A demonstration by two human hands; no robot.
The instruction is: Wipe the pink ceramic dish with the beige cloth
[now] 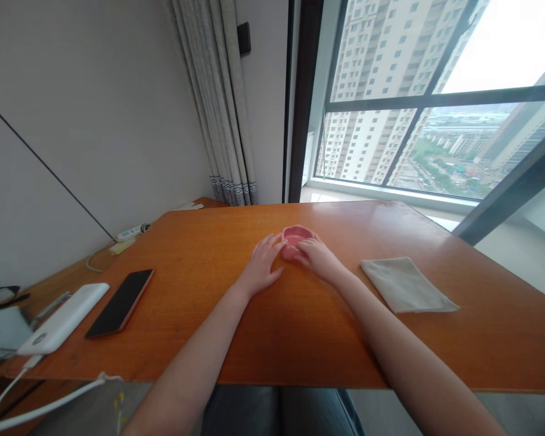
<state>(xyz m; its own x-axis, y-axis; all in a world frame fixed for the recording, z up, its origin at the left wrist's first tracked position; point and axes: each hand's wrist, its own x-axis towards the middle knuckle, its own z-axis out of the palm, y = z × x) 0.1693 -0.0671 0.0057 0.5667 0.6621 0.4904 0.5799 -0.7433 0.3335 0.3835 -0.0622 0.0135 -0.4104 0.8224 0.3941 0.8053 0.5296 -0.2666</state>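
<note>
A small pink dish (pixel 297 232) with a raised, wavy rim sits on the wooden table in front of me. My left hand (pixel 262 266) lies palm down at its left, fingers stretched out, with the fingertips at the rim. From the right, my right hand (pixel 318 257) grips the near right edge of the dish, its fingers bent over the rim and into the hollow. Part of the dish's near side is hidden by these fingers. To the right of my right arm lies a folded light grey cloth (pixel 406 284), apart from both hands.
On the left of the table (pixel 200 254) lie a black phone (pixel 120 303) and a white power bank (pixel 64 318) with a white cable (pixel 49 404). A power strip (pixel 133 232) is behind them by the wall. A large window stands beyond the table.
</note>
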